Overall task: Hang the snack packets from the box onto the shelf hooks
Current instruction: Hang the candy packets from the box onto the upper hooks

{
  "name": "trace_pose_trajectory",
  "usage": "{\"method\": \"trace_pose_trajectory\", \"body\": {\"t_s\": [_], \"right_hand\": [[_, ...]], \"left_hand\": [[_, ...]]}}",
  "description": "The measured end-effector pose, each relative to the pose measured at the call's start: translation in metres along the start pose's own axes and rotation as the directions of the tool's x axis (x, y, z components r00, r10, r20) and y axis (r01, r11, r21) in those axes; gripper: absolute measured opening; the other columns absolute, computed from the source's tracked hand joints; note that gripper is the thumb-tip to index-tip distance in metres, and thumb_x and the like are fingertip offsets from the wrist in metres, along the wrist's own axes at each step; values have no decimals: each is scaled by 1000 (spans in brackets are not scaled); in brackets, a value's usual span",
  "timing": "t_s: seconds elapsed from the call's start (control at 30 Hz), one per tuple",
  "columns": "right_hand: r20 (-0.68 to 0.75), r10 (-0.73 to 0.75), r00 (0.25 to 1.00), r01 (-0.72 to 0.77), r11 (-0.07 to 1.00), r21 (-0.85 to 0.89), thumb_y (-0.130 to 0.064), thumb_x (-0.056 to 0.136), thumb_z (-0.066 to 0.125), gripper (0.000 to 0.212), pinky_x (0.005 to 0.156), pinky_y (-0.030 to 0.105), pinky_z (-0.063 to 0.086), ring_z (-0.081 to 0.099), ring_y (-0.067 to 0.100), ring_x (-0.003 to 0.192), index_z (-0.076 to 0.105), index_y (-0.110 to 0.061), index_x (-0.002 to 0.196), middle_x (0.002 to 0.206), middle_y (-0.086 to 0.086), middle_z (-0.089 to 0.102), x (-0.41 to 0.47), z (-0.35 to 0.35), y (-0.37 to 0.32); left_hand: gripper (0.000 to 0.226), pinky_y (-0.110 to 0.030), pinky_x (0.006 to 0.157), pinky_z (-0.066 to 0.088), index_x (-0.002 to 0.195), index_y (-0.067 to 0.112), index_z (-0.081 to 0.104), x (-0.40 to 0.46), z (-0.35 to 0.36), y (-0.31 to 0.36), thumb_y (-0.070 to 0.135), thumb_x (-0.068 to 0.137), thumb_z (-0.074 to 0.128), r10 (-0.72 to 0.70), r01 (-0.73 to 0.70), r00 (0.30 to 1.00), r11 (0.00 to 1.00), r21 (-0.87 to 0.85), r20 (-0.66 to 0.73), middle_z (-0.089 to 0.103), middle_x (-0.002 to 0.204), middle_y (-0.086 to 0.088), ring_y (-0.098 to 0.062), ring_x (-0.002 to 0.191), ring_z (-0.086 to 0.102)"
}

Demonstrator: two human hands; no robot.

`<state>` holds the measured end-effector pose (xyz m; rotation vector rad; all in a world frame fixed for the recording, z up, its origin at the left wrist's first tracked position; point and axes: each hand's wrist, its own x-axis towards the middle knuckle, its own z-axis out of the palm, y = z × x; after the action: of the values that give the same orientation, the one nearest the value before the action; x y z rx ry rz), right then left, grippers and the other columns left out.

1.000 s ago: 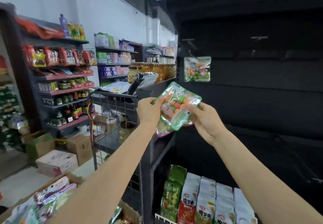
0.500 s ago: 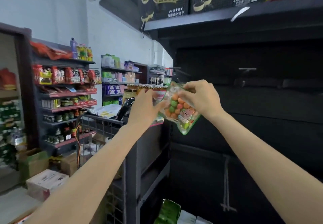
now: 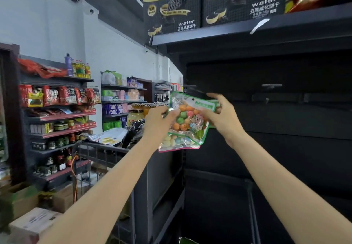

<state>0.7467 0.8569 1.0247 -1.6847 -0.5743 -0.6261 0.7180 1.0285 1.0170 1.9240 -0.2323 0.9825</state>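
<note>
A: Shelving first: the dark rack (image 3: 285, 129) fills everything beyond the fingers, with wafer boxes (image 3: 209, 4) on the board above them. Left of the fingers runs a shop aisle with stocked shelves (image 3: 57, 110), jars (image 3: 136, 114) and a wire cart (image 3: 99, 148). No surface carries anything in this step; the box the packets come from is out of view.

B: And the hooks?

A: One hook (image 3: 190, 87) sticks out just above the fingers, another (image 3: 271, 86) well off to their right. Both look bare.

B: What do the hands have?

A: The left hand (image 3: 160, 122) has its fingers curled round the left edge of a packet stack (image 3: 179, 141). The right hand (image 3: 221, 118) pinches the top right of the front packet (image 3: 188, 118), a clear green-edged bag of coloured balls. Its hang hole (image 3: 193, 99) sits just below the near hook.

B: What could go wrong?

A: My guess: the hole is small and the bag is limp, so the header may fold and slide past the hook tip instead of threading. The left fingers hold more than one slick packet, so one could slip out and drop while attention is on the hook. Pulling hard on a half-caught hole could tear it.
</note>
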Motion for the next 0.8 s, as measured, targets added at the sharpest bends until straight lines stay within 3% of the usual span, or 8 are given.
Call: {"method": "trace_pose_trajectory", "body": {"t_s": [0.13,0.3,0.37,0.43,0.57,0.63,0.7,0.8], "right_hand": [[-27,-108,994,108,994,3,-12,89,63,35,83,39,57,65,14,100,61,-32,117,112,-2,65,-6,6,-2],[-120,-189,975,164,968,-191,-18,90,62,21,90,29,50,59,9,103,70,-26,108,102,-12,61,-6,9,-12],[-126,-201,971,171,961,-218,-18,91,61,22,91,31,50,58,8,103,69,-23,111,101,-12,59,-7,11,-14],[-127,-204,971,167,953,-252,-18,92,61,25,92,35,51,58,10,104,67,-20,116,103,-10,57,-7,11,-14],[-131,-209,969,166,945,-281,-15,92,60,26,92,37,51,58,12,104,67,-16,117,108,-5,59,-4,11,-12],[-135,-225,965,174,934,-312,-14,93,58,26,94,25,46,53,6,101,66,-15,118,113,-1,61,-3,11,-10],[-133,-231,964,173,920,-351,-13,93,57,27,86,8,34,45,1,99,66,-14,119,116,1,60,1,11,-7],[-137,-219,966,153,913,-378,-11,94,57,28,79,2,30,47,4,94,64,-12,120,117,5,57,10,11,3]], "left_hand": [[45,-25,52,15,57,14,35,1,2,-2,30,88,63,-4,4,1000,999,-52,11,28,54,1,-12,54,24],[51,-26,52,17,51,17,31,1,1,1,32,87,64,11,-11,1000,1000,13,8,27,49,2,-12,49,23],[49,-27,54,24,52,8,45,2,0,-2,36,86,64,16,-16,1000,998,52,9,39,50,-8,-15,50,32],[45,-25,57,34,67,0,64,2,0,-3,41,86,63,13,-16,999,995,99,31,58,63,-15,-19,57,48],[33,-11,56,39,79,11,71,1,-3,-4,43,86,62,29,-35,999,981,189,37,69,80,-2,-7,62,59],[28,-15,68,34,85,12,72,1,-3,-4,39,87,63,43,-46,999,970,240,16,68,86,2,-6,75,57],[22,-17,73,33,89,11,71,1,-2,-8,32,87,65,60,-57,998,956,288,1,65,90,5,-5,81,54],[14,-23,77,40,90,11,69,0,-2,-13,24,87,65,81,-79,997,932,352,9,64,92,2,-10,85,55]]}}
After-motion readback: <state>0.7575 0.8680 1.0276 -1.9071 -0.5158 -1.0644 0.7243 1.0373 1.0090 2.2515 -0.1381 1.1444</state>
